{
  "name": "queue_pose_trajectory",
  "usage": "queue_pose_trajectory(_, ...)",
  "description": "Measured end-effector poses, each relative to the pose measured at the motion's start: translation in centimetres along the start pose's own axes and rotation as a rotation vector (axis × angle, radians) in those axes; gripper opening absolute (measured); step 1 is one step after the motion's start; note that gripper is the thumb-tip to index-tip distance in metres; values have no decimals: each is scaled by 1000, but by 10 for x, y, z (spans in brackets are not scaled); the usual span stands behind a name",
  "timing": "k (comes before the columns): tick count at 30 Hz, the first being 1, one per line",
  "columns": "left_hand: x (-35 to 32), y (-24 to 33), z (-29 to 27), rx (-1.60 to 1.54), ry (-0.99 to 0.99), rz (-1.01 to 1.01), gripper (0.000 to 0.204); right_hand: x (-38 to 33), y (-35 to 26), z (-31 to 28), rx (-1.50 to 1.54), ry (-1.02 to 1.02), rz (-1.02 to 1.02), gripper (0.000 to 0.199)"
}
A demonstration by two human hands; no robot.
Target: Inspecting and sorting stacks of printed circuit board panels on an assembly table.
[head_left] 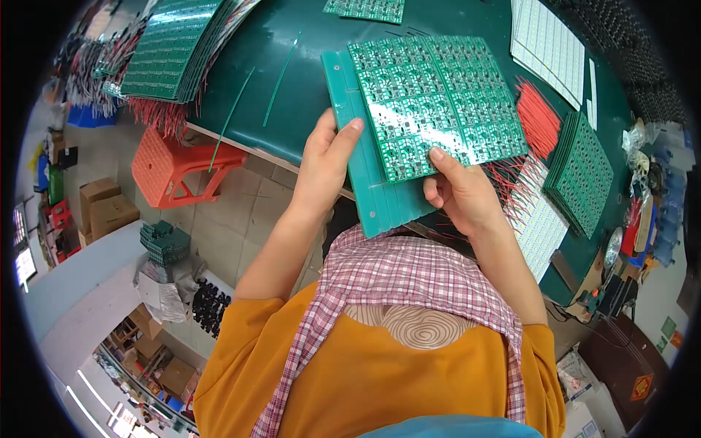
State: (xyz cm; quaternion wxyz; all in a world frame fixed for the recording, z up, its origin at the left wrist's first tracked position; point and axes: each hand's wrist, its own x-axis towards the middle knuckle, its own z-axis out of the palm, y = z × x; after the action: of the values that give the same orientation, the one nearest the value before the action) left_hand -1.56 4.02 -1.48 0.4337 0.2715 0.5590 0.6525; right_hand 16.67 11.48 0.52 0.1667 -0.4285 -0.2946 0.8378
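Observation:
My left hand (328, 157) is closed on the left edge of a plain green plate (347, 131), its thumb lying on top. Over that plate is a green circuit board panel (438, 102) split into many small populated boards. My right hand (464, 186) pinches the panel's lower edge, thumb on the top face and fingers curled below. Plate and panel are held tilted above the table's front edge, the panel turned slightly against the plate. How far the two touch is hidden.
A green table (285, 44) carries a stack of wired panels (171, 51) at left. At right are red wires (537, 120), stacked green panels (580, 175) and white boards (548, 47). Thin green strips (281, 80) lie on the table. An orange stool (175, 168) stands left.

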Motion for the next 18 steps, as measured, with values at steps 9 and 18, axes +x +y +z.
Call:
queue_pose_trajectory(9, -6, 57, -8, -129, 26, 71, 13, -37, -16, 21, -72, -156, -132, 24)
queue_pose_trajectory(18, -3, 49, 15, -331, -71, -11, 11, -55, -12, 23, -213, -13, -292, 18)
